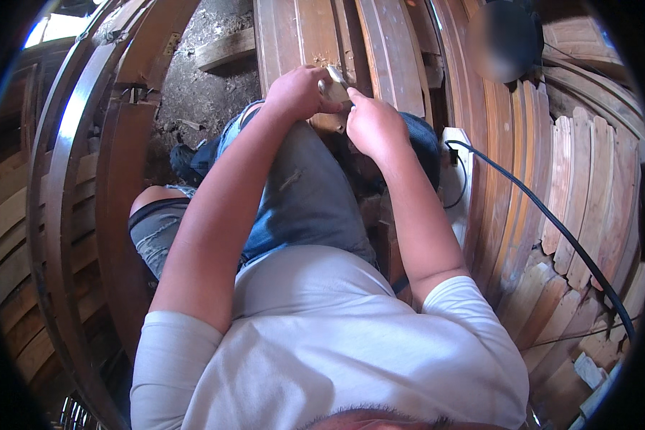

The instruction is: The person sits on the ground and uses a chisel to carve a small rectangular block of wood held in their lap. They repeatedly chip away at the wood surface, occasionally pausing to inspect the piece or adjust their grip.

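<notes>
My left hand (299,93) is closed around a small pale piece (335,87) that looks like wood, held over the end of a brown wooden board (297,36). My right hand (377,123) meets it from the right, fingers curled and the index finger pointing at the piece. Whatever sits inside the right fist is hidden; a thin edge seems to show by its fingertip, too small to name. Light wood shavings (325,61) lie on the board just beyond my hands. Both hands are above my knees, in front of my jeans (301,193).
A black cable (552,215) runs from a white board (456,165) down the right side. Wooden slats (588,186) stand stacked at the right, with long planks (505,172) beside me. Dark wooden beams (118,193) rise at the left. A person's head (505,43) is at upper right.
</notes>
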The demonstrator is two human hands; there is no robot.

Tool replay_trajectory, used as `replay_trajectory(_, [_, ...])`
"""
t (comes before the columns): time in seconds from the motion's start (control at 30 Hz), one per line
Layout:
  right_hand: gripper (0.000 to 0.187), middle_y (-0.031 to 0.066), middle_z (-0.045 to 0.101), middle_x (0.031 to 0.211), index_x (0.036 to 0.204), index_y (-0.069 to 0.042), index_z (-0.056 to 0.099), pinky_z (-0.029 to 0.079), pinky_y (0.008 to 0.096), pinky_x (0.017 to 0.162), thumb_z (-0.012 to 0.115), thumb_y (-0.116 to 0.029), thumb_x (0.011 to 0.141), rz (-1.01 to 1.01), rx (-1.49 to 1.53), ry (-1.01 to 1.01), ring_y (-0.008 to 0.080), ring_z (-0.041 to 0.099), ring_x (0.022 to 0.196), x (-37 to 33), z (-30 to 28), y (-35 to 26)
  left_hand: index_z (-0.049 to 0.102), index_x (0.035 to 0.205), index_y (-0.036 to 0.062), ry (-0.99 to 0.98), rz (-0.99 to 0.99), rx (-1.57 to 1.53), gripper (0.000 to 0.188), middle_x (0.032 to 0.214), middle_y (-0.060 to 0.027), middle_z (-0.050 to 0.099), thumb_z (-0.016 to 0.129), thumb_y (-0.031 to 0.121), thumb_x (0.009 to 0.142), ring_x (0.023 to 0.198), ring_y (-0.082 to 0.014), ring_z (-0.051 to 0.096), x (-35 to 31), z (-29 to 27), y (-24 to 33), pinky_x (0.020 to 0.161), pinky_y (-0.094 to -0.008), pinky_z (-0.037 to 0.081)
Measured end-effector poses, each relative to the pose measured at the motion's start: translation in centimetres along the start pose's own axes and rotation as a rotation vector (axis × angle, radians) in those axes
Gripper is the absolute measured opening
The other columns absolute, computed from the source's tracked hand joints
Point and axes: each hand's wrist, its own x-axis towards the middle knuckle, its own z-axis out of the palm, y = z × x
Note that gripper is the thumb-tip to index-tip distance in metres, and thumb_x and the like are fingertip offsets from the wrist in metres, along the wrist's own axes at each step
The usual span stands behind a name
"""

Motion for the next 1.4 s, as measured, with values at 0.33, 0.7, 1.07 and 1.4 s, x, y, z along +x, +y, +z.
replay_trajectory(0.33, [0.052,0.0262,0.077,0.117,0.155,-0.012,0.062,0.059,0.0561,0.096,0.053,-0.018,0.105,0.028,-0.054,-0.087,0.0431,0.075,0.11,-2.9,-2.3,-1.0,0.077,0.129,0.0152,-0.006,-0.026,0.025,0.075,0.129,-0.0149,0.076,0.095,0.061,0.072,0.12,-0.0365,0.074,-0.3,-0.4,0.2,0.102,-0.0481,0.059])
replay_trajectory(0.7, [0.051,0.024,0.078,0.106,0.155,-0.012,0.063,0.059,0.0571,0.09,0.057,-0.017,0.104,-0.06,-0.106,-0.022,0.043,0.076,0.101,-3.4,-1.5,-0.2,0.076,0.132,0.0176,0.005,0.001,0.078,0.079,0.124,-0.0136,0.079,0.092,0.068,0.072,0.117,-0.0347,0.076,-0.6,-0.4,0.0,0.098,-0.0472,0.06])
replay_trajectory(1.07, [0.051,0.025,0.078,0.103,0.154,-0.013,0.064,0.06,0.0555,0.084,0.056,-0.014,0.103,-0.06,-0.244,-0.007,0.0418,0.077,0.097,0.0,-0.3,-1.7,0.075,0.134,0.0175,-0.029,-0.027,0.043,0.08,0.124,-0.0138,0.08,0.091,0.068,0.073,0.118,-0.0348,0.075,-0.5,-0.8,0.3,0.099,-0.0477,0.06])
replay_trajectory(1.4, [0.051,0.0242,0.078,0.102,0.152,-0.009,0.064,0.061,0.0551,0.088,0.056,-0.011,0.101,-0.06,-0.194,-0.012,0.0421,0.078,0.099,-2.0,-1.4,-1.7,0.078,0.127,0.0152,-0.008,-0.044,0.003,0.071,0.128,-0.0147,0.078,0.094,0.058,0.072,0.116,-0.0365,0.075,-0.5,-0.7,0.4,0.101,-0.0467,0.06])
